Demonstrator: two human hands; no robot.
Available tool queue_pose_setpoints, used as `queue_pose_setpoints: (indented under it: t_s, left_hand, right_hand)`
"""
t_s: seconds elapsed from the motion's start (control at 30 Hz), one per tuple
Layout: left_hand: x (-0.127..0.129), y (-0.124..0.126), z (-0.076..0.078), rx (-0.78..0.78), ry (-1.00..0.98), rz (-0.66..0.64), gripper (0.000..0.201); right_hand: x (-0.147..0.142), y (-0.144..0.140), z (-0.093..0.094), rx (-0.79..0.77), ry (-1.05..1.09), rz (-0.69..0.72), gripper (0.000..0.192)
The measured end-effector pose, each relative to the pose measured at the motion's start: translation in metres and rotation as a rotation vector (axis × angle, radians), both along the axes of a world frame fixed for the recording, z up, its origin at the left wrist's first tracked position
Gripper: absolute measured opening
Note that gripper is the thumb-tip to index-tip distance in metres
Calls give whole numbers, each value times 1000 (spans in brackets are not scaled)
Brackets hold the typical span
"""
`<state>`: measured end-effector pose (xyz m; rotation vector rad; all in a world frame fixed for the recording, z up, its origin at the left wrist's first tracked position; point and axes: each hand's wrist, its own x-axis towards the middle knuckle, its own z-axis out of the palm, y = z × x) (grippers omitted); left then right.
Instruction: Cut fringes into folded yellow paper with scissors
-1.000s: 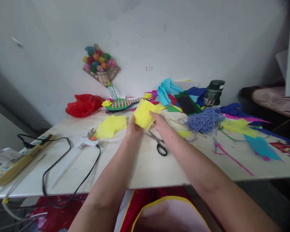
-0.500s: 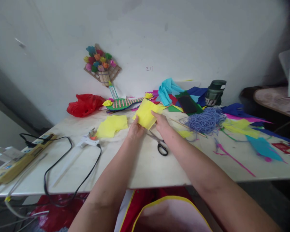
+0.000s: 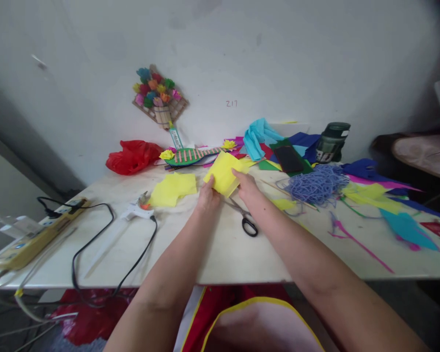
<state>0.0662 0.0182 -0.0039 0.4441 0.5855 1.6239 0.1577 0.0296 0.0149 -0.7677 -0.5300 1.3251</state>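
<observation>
Both hands hold a squarish piece of yellow crepe paper (image 3: pixel 223 172) above the table, tilted toward me. My left hand (image 3: pixel 208 195) is closed on its lower left edge, thumb on top. On the right side, my right hand (image 3: pixel 246 185) pinches the edge between thumb and fingers. Scissors (image 3: pixel 248 222) with black handles lie just below the hands, their blades partly hidden by my right arm. More yellow paper sheets (image 3: pixel 173 189) lie flat to the left of my left hand.
A glue gun (image 3: pixel 132 211) and its cord lie left, near a power strip (image 3: pixel 36 239). Tangled purple string (image 3: pixel 315 185), a phone (image 3: pixel 289 159), a dark bottle (image 3: pixel 332 143) and coloured paper occupy the right. At the back are a red plastic bag (image 3: pixel 134 157) and a green craft piece (image 3: pixel 190 156).
The view has shifted slightly, so everything sits a little further right. Both hands keep their hold on the yellow paper, with almost no other movement.
</observation>
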Motion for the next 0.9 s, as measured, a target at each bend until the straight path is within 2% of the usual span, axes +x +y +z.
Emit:
queue_pose_setpoints:
  t_s: [0.43,0.7,0.9]
  left_hand:
    - [4,1,-2,-1,73,116,16]
    - [-2,-1,1,-52,10,-20,25]
    - [-2,-1,-2,53,62,-21,33]
  right_hand:
    - [-3,1,-5,18,-12,7,20]
    - [-5,3,-7,74,39,42,24]
    - [-4,2,-8,85,55,90,26]
